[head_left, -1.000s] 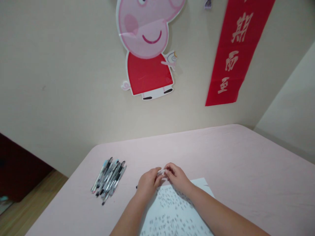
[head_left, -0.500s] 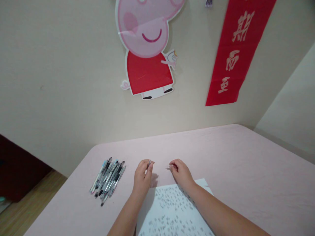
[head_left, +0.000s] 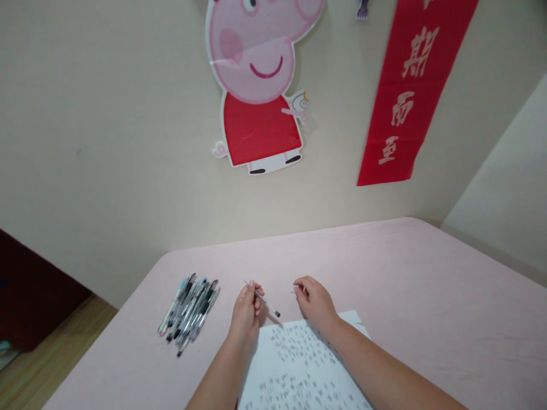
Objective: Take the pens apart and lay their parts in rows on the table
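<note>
My left hand (head_left: 245,309) is closed around a thin pen (head_left: 265,302), which slants from behind my fingers down to the right, its dark end over the top edge of a written sheet of paper (head_left: 299,370). My right hand (head_left: 314,300) is pinched shut on a small pale piece, probably the pen's cap, too small to name for sure. The two hands are about a hand's width apart above the pink table (head_left: 405,273). A bundle of several pens (head_left: 190,310) lies to the left of my left hand.
A cream wall stands behind the table, with a cartoon pig cutout (head_left: 260,85) and a red banner (head_left: 405,91) on it. The table's left edge drops to a wooden floor (head_left: 38,364) and dark furniture (head_left: 29,290).
A second ago both hands met on the pen. They pulled apart, and the left hand has now turned the pen so its dark end points right over the paper.
</note>
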A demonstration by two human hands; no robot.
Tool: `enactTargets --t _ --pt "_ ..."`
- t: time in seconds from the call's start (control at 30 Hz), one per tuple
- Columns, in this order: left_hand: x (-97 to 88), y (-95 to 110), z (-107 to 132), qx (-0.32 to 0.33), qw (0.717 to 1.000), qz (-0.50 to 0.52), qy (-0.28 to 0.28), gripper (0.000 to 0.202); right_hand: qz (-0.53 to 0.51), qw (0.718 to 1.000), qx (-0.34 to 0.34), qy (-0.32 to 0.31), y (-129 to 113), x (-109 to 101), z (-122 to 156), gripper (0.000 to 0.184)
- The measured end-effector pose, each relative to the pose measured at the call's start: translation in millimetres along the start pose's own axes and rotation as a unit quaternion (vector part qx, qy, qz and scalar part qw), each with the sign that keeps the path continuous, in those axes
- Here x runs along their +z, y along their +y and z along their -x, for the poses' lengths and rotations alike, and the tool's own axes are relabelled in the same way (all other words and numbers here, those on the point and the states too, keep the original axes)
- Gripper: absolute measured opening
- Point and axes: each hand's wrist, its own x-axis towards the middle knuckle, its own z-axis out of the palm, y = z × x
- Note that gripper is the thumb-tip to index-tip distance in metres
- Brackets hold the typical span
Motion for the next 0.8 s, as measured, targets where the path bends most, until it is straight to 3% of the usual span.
enactTargets --t 0.2,0.33,0.47,0.53,0.7,0.8 --pt "-2.4 -5.1 -3.3 -0.028 0.998 0.058 -0.019 0.042 -0.026 0.995 -0.077 -0.05 -14.5 0.0 7.3 0.024" --pt "-3.7 -4.5 -4.4 -0.064 0.994 0.091 -0.019 0.037 -0.001 0.992 -0.072 -0.105 -17.7 1.9 10.6 0.034" --pt "-2.0 -1.0 -2.4 -0.079 0.991 0.107 -0.02 0.018 0.002 0.986 -0.069 -0.149 -18.5 2.0 11.6 0.033" --pt "-0.4 2.0 0.4 -0.091 0.989 0.106 -0.039 0.009 0.005 0.986 -0.074 -0.149 -17.7 2.7 11.8 0.032" --pt "1.1 7.0 7.8 -0.142 0.98 0.083 -0.114 0.02 -0.025 0.99 -0.047 -0.132 -13.3 5.8 11.5 0.029" --pt "1.3 6.3 9.5 -0.143 0.981 0.056 -0.12 0.016 -0.052 0.99 -0.035 -0.13 -12.1 6.5 11.1 0.025"
